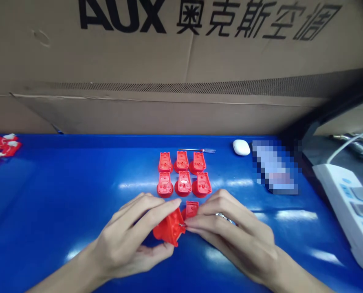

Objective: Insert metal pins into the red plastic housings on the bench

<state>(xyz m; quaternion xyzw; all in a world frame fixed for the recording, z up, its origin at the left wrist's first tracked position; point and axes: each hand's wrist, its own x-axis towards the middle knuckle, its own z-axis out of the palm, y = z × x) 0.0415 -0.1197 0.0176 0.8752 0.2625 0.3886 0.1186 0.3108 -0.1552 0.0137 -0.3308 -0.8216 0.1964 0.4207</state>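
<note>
Evidently close work: one red plastic part (166, 231), tilted, held over the blue table (62, 191).
Left hand (128, 232) gripped it, fingers half-curled, thumb beneath; right hand (240, 232) had its fingertips pinched nearly closed on what looked like a small metal piece (182, 225) at the open face. Six red housings (183, 183) stood beyond in two rows. Judged risks: a loosened pinch could drop the piece; a wobbling left grip could send it in crooked.

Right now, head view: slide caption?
Left hand holds a red part, right hand pinches a small metal piece at it; six similar parts beyond.
</note>
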